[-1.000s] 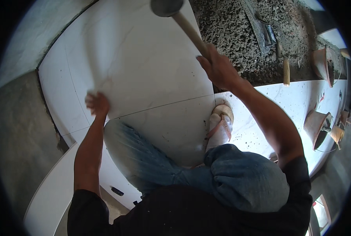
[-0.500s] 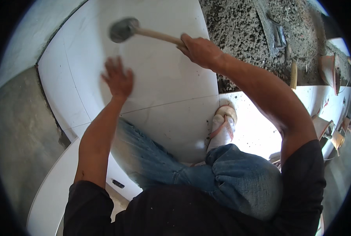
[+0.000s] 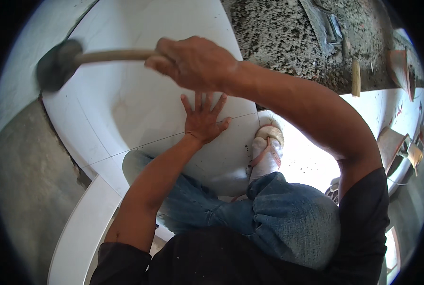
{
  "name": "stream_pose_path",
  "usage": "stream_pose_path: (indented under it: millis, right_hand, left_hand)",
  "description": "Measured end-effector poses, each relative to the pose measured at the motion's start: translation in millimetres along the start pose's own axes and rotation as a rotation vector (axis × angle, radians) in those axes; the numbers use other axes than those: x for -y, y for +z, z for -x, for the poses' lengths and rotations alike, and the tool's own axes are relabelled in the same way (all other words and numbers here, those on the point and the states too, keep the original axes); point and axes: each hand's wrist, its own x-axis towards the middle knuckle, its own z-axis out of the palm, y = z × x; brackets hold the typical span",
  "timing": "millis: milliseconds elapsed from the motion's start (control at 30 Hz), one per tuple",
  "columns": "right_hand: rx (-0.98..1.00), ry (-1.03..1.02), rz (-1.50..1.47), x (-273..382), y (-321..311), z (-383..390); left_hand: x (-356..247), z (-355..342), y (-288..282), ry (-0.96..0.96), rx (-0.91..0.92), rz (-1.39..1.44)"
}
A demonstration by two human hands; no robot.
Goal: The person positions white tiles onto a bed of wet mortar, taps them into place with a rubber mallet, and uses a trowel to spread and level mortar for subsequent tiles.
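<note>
My right hand is closed round the wooden handle of a mallet, whose dark, slightly blurred head is at the upper left near the wall's foot. My left hand lies spread on a large white marble-patterned tile, beside a joint line, below my right hand. I am squatting on the tiles in blue jeans; one foot in a white sock and sandal shows right of my left hand.
Grey mortar bed at the upper right holds a metal trowel and a wooden handle. Buckets stand along the right. Bare walls border the left. A white tile piece lies at lower left.
The mallet has swung leftward and down toward the left wall. My left hand has moved rightward and now lies spread on the tile under my right arm.
</note>
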Motion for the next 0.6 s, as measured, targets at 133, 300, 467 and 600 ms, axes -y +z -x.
stream_pose_path:
  millis: [133,300,467,600]
  right_hand:
    - [0.01,-0.093,0.186,-69.6,7.5,20.9]
    - [-0.077,-0.15,0.11,-55.7,18.1,46.0]
    - [0.07,0.092,0.096,-74.2,-0.3,63.7]
    - [0.094,0.062,0.08,-80.7,2.8,74.7]
  left_hand:
    - [0.9,-4.8,-3.4,0.098,0.046,-0.047]
    - [4.7,3.4,2.6,0.11,-0.006,-0.009]
    - [2.9,-1.3,-2.8,0.112,-0.001,-0.033]
    - [-0.9,0.6,-3.0,0.092,0.006,-0.035]
